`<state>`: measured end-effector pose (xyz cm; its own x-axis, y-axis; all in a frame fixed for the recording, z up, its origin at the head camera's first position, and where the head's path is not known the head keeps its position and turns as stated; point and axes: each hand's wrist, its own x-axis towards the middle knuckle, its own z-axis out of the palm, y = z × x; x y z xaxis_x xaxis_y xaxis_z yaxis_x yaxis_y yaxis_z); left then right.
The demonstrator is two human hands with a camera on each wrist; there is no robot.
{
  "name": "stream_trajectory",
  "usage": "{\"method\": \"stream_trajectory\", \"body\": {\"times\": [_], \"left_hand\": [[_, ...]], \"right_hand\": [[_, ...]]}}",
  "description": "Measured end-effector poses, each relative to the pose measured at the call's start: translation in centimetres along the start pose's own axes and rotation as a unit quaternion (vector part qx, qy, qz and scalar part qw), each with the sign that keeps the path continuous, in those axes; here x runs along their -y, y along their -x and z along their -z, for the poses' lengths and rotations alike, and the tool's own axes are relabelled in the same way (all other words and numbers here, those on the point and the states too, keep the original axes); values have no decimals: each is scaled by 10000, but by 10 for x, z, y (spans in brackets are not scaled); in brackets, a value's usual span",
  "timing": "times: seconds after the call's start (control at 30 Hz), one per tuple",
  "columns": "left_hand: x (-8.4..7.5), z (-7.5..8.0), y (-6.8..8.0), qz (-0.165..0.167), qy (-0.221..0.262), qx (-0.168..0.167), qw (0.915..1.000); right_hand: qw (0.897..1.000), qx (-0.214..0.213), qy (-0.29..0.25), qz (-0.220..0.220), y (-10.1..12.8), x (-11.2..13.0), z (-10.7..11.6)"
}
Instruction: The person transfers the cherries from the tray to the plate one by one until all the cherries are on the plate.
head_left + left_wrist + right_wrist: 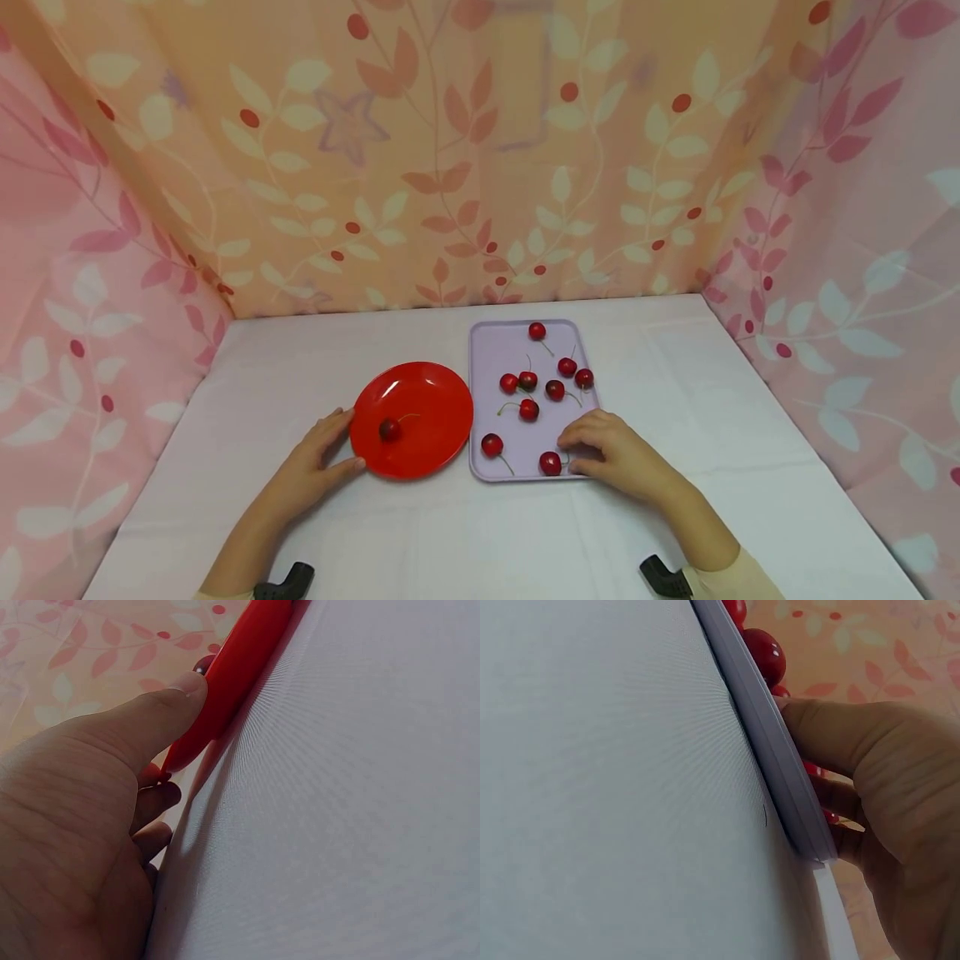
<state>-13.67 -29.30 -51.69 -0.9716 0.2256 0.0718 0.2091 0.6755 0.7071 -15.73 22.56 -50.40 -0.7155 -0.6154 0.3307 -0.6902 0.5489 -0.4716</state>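
Observation:
On the left lies a round red plate with one dark red cherry on it, its stem pointing right. My left hand holds the plate's left rim; the left wrist view shows the thumb against the rim, fingers lower down. Beside the plate, a pale purple tray bears several stemmed cherries. My right hand reaches over the tray's near right corner, thumb and fingers apart. Between them is the stem of the nearest cherry. Another cherry lies near the tray's left edge.
A white cloth covers the table. Patterned curtains close in the back and both sides. Further cherries, such as one at the far end, lie across the tray. Black bands are on both wrists.

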Motion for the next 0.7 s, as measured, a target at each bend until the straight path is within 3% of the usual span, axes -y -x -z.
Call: {"method": "stream_trajectory", "body": {"times": [0.47, 0.7], "left_hand": [[-2, -1, 1, 118, 0, 55, 9999], [-1, 1, -1, -29, -64, 41, 10000]], "right_hand": [[9987, -86, 447, 235, -1, 0, -4], [9979, -79, 554, 334, -2, 0, -3]]}}
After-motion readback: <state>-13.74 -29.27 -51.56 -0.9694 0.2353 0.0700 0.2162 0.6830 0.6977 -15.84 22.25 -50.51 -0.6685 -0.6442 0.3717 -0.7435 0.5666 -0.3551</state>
